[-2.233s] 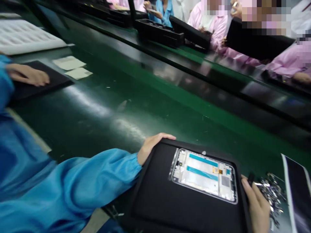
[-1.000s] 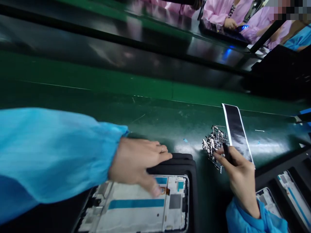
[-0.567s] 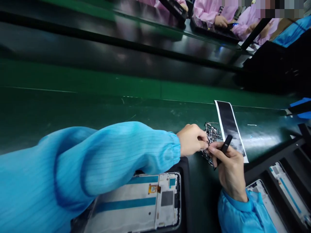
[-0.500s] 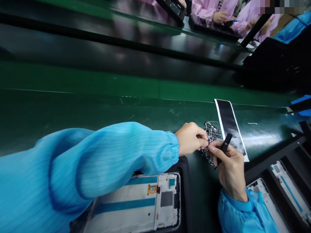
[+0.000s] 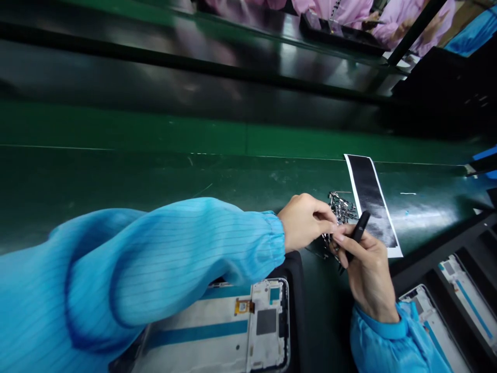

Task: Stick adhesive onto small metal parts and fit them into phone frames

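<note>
My left hand reaches across in a blue sleeve, its fingers pinched at a pile of small shiny metal parts on the green belt. My right hand meets it there and grips a slim black tool with its tip at the pile. What the left fingers pinch is too small to make out. Below my left arm lies an open phone frame, white with blue strips, in a black tray.
A black strip on white backing lies right of the pile. More phone frames sit in black trays at the lower right. The green conveyor belt runs across. Other people in pink coats work at the far side.
My left hand left the phone frame and moved right to the metal parts, closing into a pinch. My right hand with the black tool came in to meet it.
</note>
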Motion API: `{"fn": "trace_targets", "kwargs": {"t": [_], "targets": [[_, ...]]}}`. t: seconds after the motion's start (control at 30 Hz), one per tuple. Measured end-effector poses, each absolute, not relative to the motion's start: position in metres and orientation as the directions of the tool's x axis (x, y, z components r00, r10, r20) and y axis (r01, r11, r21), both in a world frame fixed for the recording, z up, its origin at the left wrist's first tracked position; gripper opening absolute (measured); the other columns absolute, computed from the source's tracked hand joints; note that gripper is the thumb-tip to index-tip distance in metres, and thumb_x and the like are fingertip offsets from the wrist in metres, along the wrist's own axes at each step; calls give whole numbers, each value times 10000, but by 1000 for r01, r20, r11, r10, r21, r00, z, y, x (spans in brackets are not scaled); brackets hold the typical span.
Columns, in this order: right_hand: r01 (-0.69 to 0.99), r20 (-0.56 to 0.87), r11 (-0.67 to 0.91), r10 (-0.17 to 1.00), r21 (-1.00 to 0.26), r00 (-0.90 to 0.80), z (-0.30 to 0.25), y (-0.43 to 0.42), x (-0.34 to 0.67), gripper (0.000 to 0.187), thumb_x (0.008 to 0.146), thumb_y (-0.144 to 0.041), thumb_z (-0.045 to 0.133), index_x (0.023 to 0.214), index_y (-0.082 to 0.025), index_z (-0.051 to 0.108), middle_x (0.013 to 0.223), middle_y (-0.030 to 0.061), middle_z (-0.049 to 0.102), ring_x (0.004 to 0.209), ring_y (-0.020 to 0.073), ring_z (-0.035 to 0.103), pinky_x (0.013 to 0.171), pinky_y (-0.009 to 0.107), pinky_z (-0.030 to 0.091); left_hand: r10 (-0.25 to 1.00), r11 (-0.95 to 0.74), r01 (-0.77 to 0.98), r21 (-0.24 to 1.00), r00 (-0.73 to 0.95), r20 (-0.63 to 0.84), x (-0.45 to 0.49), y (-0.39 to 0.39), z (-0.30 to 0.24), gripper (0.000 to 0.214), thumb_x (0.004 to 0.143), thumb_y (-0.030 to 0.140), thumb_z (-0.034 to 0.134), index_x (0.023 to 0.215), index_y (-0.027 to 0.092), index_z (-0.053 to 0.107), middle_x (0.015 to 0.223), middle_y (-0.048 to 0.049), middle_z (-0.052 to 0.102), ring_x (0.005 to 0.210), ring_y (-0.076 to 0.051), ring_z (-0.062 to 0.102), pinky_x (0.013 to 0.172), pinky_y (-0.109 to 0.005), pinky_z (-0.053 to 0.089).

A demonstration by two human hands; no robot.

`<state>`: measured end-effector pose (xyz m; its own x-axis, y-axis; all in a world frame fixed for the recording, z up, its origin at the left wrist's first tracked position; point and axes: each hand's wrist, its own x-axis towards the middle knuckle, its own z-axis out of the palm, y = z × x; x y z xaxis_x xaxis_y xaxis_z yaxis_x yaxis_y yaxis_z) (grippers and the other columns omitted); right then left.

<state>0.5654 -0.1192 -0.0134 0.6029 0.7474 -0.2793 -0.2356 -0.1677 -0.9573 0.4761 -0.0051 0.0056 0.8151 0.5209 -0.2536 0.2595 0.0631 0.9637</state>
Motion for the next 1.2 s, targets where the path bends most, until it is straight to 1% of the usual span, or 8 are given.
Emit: {"fn": "trace_targets", "kwargs": {"t": [0.17,0.33,0.53,0.67,0.77,0.87,1.0,1.2], "targets": [[-241,-288,-174,737,-955,611,-10,-122,565,145,658,-308,666,681,-167,639,401,-27,449,458,70,441,529,201,374,541,264,238,935,766,-348,475,-4,14,87,708,15,582,639,61,608,469,31,525,457,-60,477,482,-164,407],[-166,-243,-179,752,-970,612,-10,-122,565,159,662,-319,669,686,-165,635,610,18,591,423,46,387,480,218,358,560,359,214,909,730,-393,473,-1,22,100,719,-7,570,639,50,592,479,24,546,459,-54,499,506,-167,426],[181,31,-139,706,-974,708,-10,-134,562,34,701,-225,656,694,-205,629,621,-20,539,533,80,441,483,218,319,472,380,245,892,778,-414,470,1,31,123,719,13,583,601,39,602,504,-11,578,466,-72,514,521,-196,437],[846,489,-33,804,-532,339,-11,-151,559,394,735,-41,561,1060,-263,557,828,7,576,764,136,534,716,257,399,317,326,377,867,820,-476,463,6,42,184,740,43,570,558,41,594,467,-3,560,413,-58,482,481,-179,403],[952,550,70,828,-298,112,-11,-156,554,598,731,7,525,1256,-253,402,931,42,576,855,160,539,775,283,405,229,283,477,832,809,-542,455,7,48,138,714,22,578,580,51,597,449,22,545,393,-44,461,467,-161,381],[862,525,14,798,-507,296,-9,-154,549,450,753,-48,546,1139,-274,501,897,13,580,795,127,548,725,239,418,283,247,494,834,786,-549,449,2,49,109,697,23,576,598,58,601,440,33,528,408,-52,463,461,-158,381],[425,184,-126,766,-897,616,-7,-148,549,177,731,-227,630,903,-267,633,785,-12,599,544,77,471,471,195,381,371,185,458,869,787,-493,444,-6,49,90,694,44,561,622,64,613,446,36,508,440,-67,474,459,-155,380],[-123,-200,-158,790,-980,579,-1,-142,553,181,612,-338,715,692,-186,658,612,17,570,415,42,374,349,168,234,441,69,414,908,804,-400,439,-12,44,92,680,68,564,626,84,637,460,38,496,464,-68,461,451,-147,350]]}}
